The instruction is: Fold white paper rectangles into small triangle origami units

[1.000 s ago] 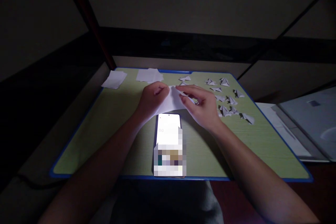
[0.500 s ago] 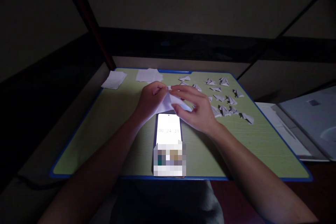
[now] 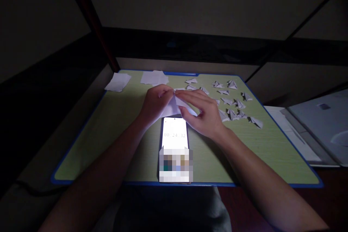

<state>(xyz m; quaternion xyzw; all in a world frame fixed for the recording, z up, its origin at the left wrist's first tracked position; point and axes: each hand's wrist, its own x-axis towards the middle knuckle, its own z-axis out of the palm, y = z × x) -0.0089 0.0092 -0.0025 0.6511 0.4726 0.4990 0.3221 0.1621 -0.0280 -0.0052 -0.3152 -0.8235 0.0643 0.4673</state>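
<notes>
From my remote seat the head view is dim, lit mostly by the phone (image 3: pixel 174 136), which lies screen-up on the near middle of the surface (image 3: pixel 108 134), a green board with a blue rim. Its top half shows timer digits. It sits just near of the hands, I judge so that it can be read at a glance.

The white sheet (image 3: pixel 174 108) is just beyond the phone's far edge, at the middle of the board, and both hands hold it. The left hand (image 3: pixel 157 103) is curled, its grip pinched shut on the sheet's far left corner. The right hand (image 3: pixel 203 112) lies flatter, with fingers stretched toward the left hand and the thumb tucked under, so its grip closes on the same edge. The fingertips of the two hands almost touch. To my eye, holding so close together pins the paper at one spot so a crease can be kept sharp.

To the far right lie the folded pieces (image 3: pixel 233 105), many small pointed shapes spread loosely and apart from one another. At the far left, two stacks of flat sheets (image 3: pixel 118 81) rest by the rim, one overhanging it. Flat paper on one side and folded on the other looks like a way to keep them from mixing.
</notes>
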